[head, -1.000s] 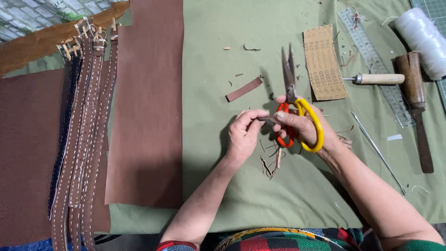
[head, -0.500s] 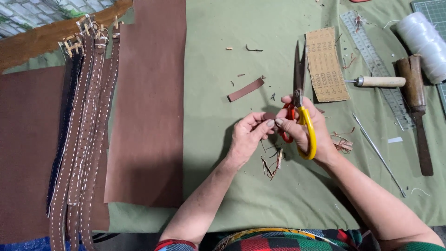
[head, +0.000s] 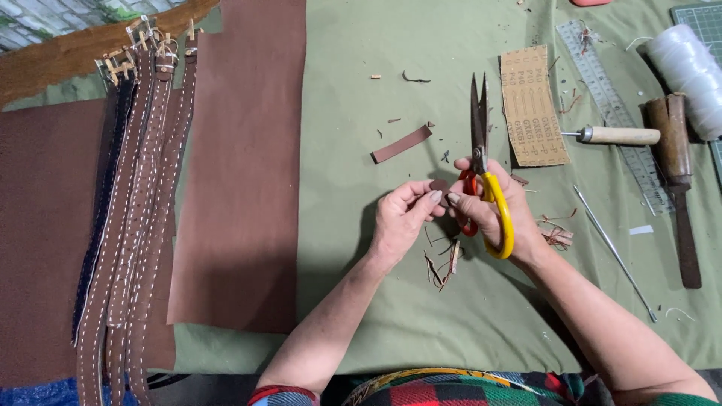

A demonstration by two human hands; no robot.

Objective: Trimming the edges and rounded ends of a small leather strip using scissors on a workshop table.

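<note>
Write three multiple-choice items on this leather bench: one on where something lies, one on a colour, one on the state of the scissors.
1. Where do the stitched belts lie?
A. At the left, over the brown leather sheets
B. On the ruler
C. Under the thread spool

2. What colour is the big handle loop of the scissors?
A. Blue
B. Yellow
C. White

3. How do the scissor blades stand?
A. Spread wide
C. Broken off
B. Closed, pointing away from the person

Answers:
1 A: the belts run lengthwise at the left edge, across the leather sheets.
2 B: the loop around the right hand is yellow, with a smaller orange-red one beside it.
3 B: the blades lie together, tips up, while the left hand pinches a small brown leather piece beside them.
</note>
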